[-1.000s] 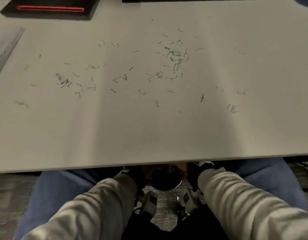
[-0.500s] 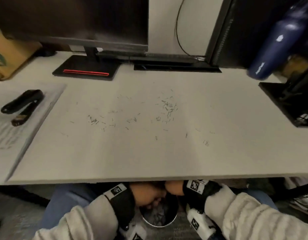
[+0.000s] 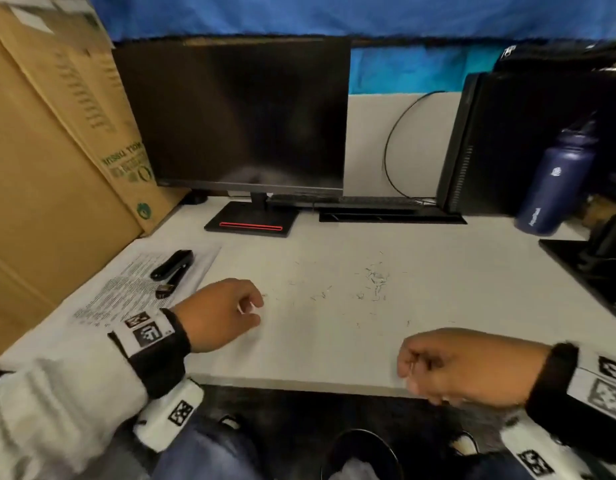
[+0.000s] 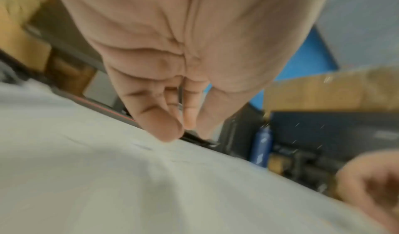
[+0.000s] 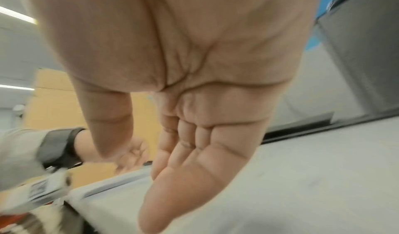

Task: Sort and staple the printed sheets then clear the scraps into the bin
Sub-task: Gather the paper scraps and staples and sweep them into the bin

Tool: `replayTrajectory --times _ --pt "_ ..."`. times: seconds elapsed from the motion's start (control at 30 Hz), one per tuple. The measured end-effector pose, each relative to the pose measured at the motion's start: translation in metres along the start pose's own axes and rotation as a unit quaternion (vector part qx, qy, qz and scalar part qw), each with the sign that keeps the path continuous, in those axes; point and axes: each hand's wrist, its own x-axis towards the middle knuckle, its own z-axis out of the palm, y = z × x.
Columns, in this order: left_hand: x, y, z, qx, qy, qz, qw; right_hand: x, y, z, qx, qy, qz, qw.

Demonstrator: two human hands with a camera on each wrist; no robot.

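- Now, from the head view, my left hand (image 3: 218,315) hovers over the table (image 3: 317,351) with fingers loosely curled and nothing in them, just beside the printed sheets (image 3: 133,289), which lie with the stapler (image 3: 172,265) on top.
- My right hand (image 3: 465,367) hangs at the near edge, curled too; whether it has hold of anything I cannot tell. Loose staple scraps (image 3: 374,282) lie scattered mid-table, so I judge the sorting and stapling done and the clearing unfinished. The bin (image 3: 360,455) sits on the floor below.
- Through the left wrist view, blurred, my fingers (image 4: 168,116) bend inward, empty, just above the table.
- Through the right wrist view, my fingers (image 5: 183,169) stretch nearly straight, palm bare.
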Motion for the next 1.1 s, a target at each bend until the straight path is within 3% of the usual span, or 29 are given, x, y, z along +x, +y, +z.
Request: replayTrajectory --times 0.1,0.17,0.27,0.33,0.4,0.47,0.53,0.6,0.67,0.87,1.1 --pt "0.026 -0.03 -0.008 0.176 -0.088 -0.113 0.974 0.009 0.024 -0.035 0.012 0.101 0.038 0.994" --pt "0.038 -0.032 -0.008 0.229 -0.13 -0.135 0.955 0.02 0.041 -0.051 -0.006 0.132 0.081 0.988" --pt "0.059 -0.023 0.001 0.194 -0.141 -0.102 0.965 0.039 0.055 -0.066 -0.051 0.148 0.137 0.978" --pt "0.072 -0.016 0.008 0.126 -0.114 -0.066 0.983 0.052 0.057 -0.071 -0.108 0.149 0.17 0.968" --pt "0.085 -0.012 0.009 -0.007 -0.093 -0.055 0.994 0.066 0.056 -0.077 -0.171 0.144 0.184 0.957" --pt "0.095 -0.009 0.005 -0.12 -0.075 -0.094 0.985 0.077 0.054 -0.086 -0.212 0.146 0.186 0.948" --pt "0.103 -0.006 -0.003 -0.082 -0.058 -0.131 0.986 0.088 0.049 -0.096 -0.228 0.152 0.182 0.944" --pt "0.104 0.0 -0.007 0.057 -0.087 -0.157 0.982 0.101 0.044 -0.105 -0.226 0.162 0.174 0.945" --pt "0.102 0.008 -0.006 0.121 -0.125 -0.131 0.976 0.118 0.036 -0.108 -0.222 0.169 0.167 0.946" --pt "0.103 0.036 0.024 0.105 -0.119 0.025 0.987 0.161 0.016 -0.096 -0.219 0.119 0.177 0.952" --pt "0.106 0.033 0.027 0.117 -0.057 0.085 0.988 0.157 0.008 -0.077 -0.234 0.158 0.021 0.959"
